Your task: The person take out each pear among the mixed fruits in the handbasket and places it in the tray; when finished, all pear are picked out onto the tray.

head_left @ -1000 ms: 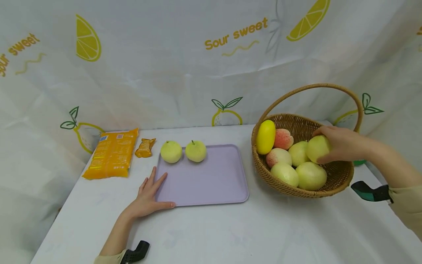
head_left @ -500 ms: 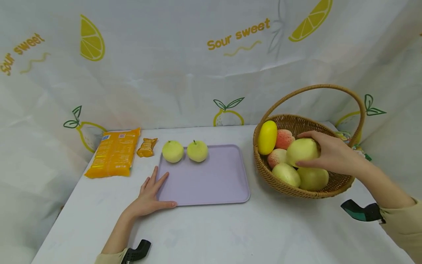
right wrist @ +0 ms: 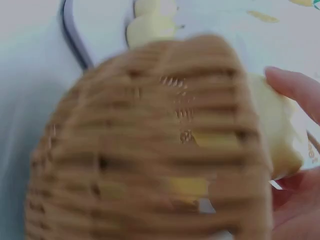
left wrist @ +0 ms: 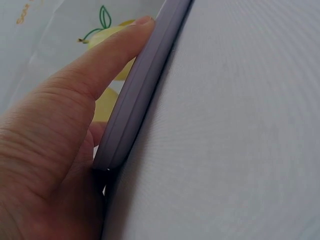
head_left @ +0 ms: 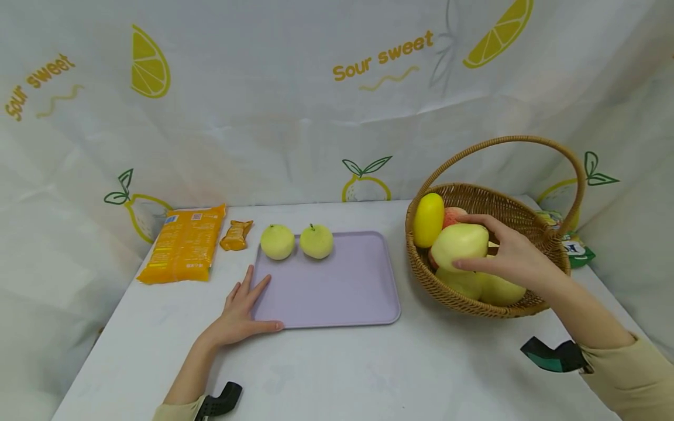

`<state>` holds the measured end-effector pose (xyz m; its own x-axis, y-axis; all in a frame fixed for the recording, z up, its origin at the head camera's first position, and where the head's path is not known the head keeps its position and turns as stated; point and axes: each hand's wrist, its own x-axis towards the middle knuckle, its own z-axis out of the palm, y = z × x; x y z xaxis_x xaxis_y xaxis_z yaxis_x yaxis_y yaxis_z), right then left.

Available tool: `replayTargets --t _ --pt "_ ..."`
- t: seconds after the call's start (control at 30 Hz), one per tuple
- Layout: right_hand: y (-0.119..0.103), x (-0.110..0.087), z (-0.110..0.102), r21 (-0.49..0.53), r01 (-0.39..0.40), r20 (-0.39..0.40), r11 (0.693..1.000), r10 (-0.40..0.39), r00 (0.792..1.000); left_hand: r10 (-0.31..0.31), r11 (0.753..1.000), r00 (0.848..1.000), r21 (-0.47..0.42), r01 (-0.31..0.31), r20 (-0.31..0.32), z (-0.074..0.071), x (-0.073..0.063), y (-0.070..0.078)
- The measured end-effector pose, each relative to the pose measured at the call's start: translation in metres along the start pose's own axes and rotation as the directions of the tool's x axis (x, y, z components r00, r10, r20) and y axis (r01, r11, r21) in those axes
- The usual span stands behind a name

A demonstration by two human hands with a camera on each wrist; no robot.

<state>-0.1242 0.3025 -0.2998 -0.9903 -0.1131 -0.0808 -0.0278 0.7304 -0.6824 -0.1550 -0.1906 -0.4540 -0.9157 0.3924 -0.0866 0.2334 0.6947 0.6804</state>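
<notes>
In the head view, my right hand (head_left: 508,260) grips a pale green apple (head_left: 460,245) by its right side, fingers behind and thumb in front. The apple is over the left part of the wicker basket (head_left: 489,200) and overlaps the fruit below. The right wrist view shows the thumb and fingers round the apple (right wrist: 277,130), partly behind the basket wall (right wrist: 145,120). My left hand (head_left: 237,313) rests with spread fingers at the near left corner of the lilac tray (head_left: 337,292), its thumb along the front rim. Two more pale green apples (head_left: 316,241) sit at the tray's far left.
A yellow oblong fruit (head_left: 429,221), a reddish peach (head_left: 454,216) and several pale green fruits (head_left: 459,285) lie in the basket, under its tall arched handle (head_left: 526,139). An orange bag (head_left: 184,245) and a small orange packet (head_left: 237,235) lie left of the tray. A green package (head_left: 578,251) is behind the basket.
My right hand has carried the apple leftward from the basket's right side, across the other fruit. My left hand has stayed at the tray corner.
</notes>
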Motion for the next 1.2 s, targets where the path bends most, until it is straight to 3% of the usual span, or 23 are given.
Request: replayTargets --t 0.2,0.5,0.9,1.2 --pt "-0.010 -0.002 0.011 0.181 -0.007 -0.029 0.984 0.012 1.000 0.009 1.000 1.000 0.003 -0.009 -0.001 0.001 0.001 0.000" --pt "-0.030 -0.001 0.030 0.287 0.125 -0.062 0.950 -0.111 0.992 0.029 0.999 1.000 0.026 -0.029 -0.005 0.001 0.002 -0.001" --pt "-0.051 0.005 0.064 0.341 0.181 -0.114 0.923 -0.150 0.982 0.036 0.999 0.999 0.021 -0.035 -0.014 0.002 0.002 -0.003" --pt "-0.061 0.017 0.094 0.207 0.312 -0.194 0.927 -0.273 0.942 0.016 1.000 1.000 0.006 -0.016 -0.013 0.001 0.000 -0.003"
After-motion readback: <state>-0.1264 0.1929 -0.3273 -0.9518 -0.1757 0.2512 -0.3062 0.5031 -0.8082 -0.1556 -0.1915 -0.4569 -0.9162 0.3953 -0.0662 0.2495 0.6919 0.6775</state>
